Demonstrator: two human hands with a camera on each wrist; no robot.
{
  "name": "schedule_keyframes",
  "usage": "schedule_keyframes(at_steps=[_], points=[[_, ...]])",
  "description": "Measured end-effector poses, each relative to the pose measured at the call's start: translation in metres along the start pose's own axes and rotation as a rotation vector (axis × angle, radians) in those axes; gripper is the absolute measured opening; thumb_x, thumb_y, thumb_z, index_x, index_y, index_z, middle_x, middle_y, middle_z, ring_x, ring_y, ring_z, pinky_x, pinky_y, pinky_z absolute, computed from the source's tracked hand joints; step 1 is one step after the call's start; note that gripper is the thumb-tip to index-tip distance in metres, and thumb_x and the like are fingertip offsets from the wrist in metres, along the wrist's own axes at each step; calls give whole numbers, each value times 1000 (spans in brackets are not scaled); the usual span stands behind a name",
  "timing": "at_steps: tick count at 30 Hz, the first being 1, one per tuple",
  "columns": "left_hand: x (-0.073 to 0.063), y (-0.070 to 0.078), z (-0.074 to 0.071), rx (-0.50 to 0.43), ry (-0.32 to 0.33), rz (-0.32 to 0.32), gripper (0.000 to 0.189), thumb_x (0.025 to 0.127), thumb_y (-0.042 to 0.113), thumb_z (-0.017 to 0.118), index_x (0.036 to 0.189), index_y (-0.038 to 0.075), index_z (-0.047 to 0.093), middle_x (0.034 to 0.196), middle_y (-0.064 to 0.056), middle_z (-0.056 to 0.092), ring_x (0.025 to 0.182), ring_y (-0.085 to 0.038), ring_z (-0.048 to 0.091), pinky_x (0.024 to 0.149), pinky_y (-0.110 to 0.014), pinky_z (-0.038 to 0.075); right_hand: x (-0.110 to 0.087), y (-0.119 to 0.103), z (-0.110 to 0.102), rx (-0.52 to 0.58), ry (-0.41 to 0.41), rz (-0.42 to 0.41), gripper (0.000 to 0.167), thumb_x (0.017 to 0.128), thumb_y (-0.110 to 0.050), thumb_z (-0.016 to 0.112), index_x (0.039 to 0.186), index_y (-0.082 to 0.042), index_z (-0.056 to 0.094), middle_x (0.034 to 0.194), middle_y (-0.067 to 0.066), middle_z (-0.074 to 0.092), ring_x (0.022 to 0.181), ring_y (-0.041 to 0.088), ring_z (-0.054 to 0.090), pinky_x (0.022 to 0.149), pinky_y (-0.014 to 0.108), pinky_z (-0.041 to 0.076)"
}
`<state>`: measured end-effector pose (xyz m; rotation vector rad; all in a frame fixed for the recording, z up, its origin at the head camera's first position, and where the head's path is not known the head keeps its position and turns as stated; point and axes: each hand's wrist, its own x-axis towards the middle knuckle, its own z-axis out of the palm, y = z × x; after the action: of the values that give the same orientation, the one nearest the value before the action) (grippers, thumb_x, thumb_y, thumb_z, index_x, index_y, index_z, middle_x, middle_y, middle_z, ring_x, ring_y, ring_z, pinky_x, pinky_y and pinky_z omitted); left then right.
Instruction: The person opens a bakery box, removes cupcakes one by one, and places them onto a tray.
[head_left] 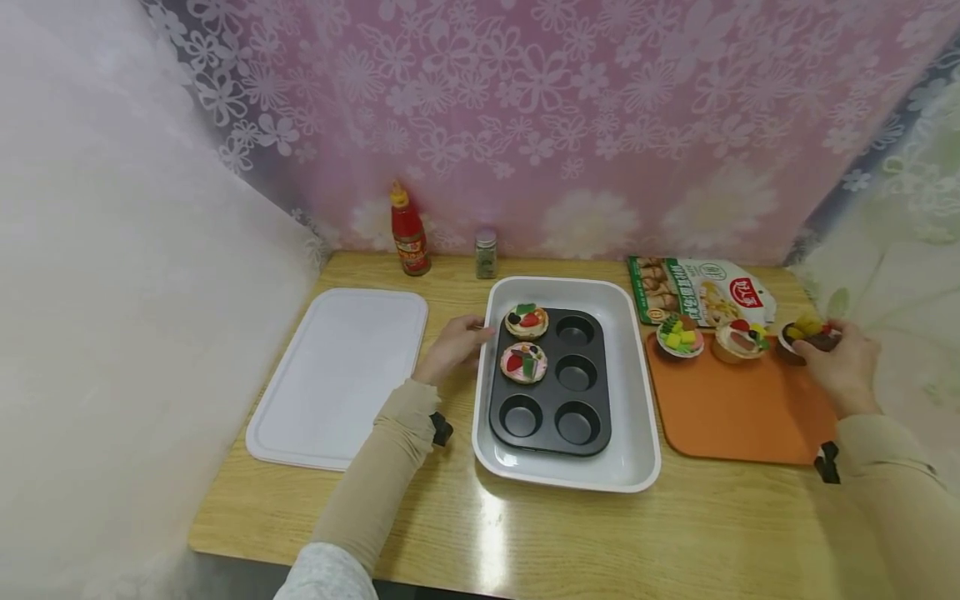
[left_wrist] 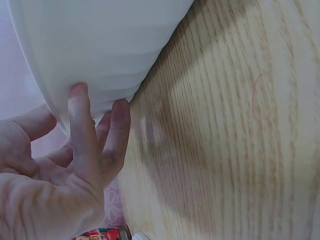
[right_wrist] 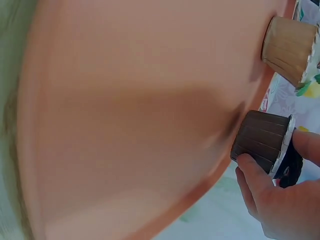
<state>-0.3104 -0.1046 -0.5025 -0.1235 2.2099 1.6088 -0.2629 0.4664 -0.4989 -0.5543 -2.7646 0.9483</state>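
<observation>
My left hand (head_left: 456, 346) holds the left side of a white rectangular tray (head_left: 637, 479), thumb at the rim. In the left wrist view its fingers (left_wrist: 82, 130) press against the outer wall. Inside the tray stands a dark muffin pan (head_left: 551, 446) with two fruit-topped cupcakes, one pale cream (head_left: 527, 323) and one pink (head_left: 523, 363), in its left column's far and middle cups. At the far right, my right hand (head_left: 851, 367) pinches a cupcake in a dark brown wrapper (right_wrist: 260, 140), close over the orange board's edge.
On the orange board (head_left: 742, 417) sit a yellow-green topped cupcake (head_left: 680, 337) and a tan-wrapped cupcake (head_left: 738, 342). Behind it lies a food packet (head_left: 701, 292). A white board (head_left: 341, 375) lies left; a red sauce bottle (head_left: 409, 237) and spice jar (head_left: 486, 254) stand at the back.
</observation>
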Motion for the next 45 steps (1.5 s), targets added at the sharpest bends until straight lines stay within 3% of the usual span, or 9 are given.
schedule_keyframes(at_steps=[4,12,19,25,30,37,45], points=[[0,2,1,0,1,3,41,108,31,61,142,8,60,133,-12,66,102,-17,62,78,-29,55,0,1,-1,-10,-12,15,71,105,-22,57,156,17,27,144,50,29,138,64,20,107,68,29],[0,2,1,-12,-5,11,44,108,30,61,145,8,57,139,-13,64,113,-20,62,78,-26,55,0,4,-2,-26,-32,48,72,106,-23,55,156,18,24,149,52,24,141,65,20,113,70,27],[-1,3,-1,-18,-5,10,44,108,30,61,145,7,57,139,-13,65,112,-19,62,82,-28,56,6,-7,-9,22,-85,71,92,106,-44,51,164,11,5,162,49,2,148,67,13,117,75,26],[-1,1,-3,-14,-6,10,42,108,30,61,143,7,59,136,-14,65,109,-19,62,79,-27,56,3,-50,-11,86,-29,-17,89,106,-46,48,167,3,4,169,40,5,153,62,12,120,76,22],[1,-2,-3,-14,-1,16,42,107,29,61,143,7,59,135,-14,65,108,-19,62,77,-26,56,0,-98,-1,115,-41,-135,86,108,-43,49,167,2,7,171,35,12,154,59,17,121,75,22],[0,-2,-3,-6,11,18,39,107,29,62,139,7,61,130,-13,66,102,-18,62,74,-26,55,-7,-154,25,125,-190,-292,92,106,-53,52,170,-8,3,173,30,10,154,57,18,115,77,26],[-1,-1,-1,-15,8,24,38,107,29,61,139,6,61,133,-14,66,106,-18,62,74,-24,56,-28,-209,59,77,-332,-419,93,106,-41,62,169,-6,5,172,30,16,153,55,24,117,76,28]])
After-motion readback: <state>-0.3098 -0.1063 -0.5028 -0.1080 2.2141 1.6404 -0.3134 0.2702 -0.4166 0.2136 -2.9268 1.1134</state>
